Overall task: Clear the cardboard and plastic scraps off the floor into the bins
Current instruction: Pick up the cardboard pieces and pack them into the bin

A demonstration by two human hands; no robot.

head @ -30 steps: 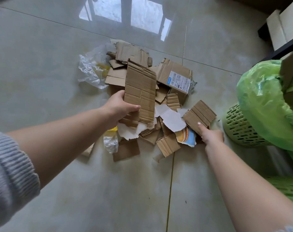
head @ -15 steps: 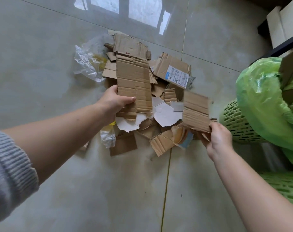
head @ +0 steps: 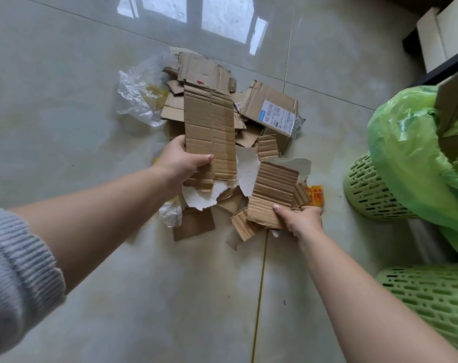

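Observation:
A heap of torn cardboard scraps lies on the tiled floor, with a labelled box piece at its far right and clear plastic wrap at its left. My left hand is shut on a long corrugated cardboard strip plus smaller pieces under it, held above the heap. My right hand grips a ribbed cardboard piece with white paper behind it. A green bin with a green bag stands to the right.
A second green perforated bin sits at the lower right. Cardboard sticks out of the bagged bin's top. A small plastic scrap and a yellow-red wrapper lie near the heap. Dark furniture stands at the upper right.
My right hand picked a ribbed cardboard piece off the floor and lifted it, then shifted it left toward the heap's middle. My left hand kept its hold on the long strip, raising it slightly.

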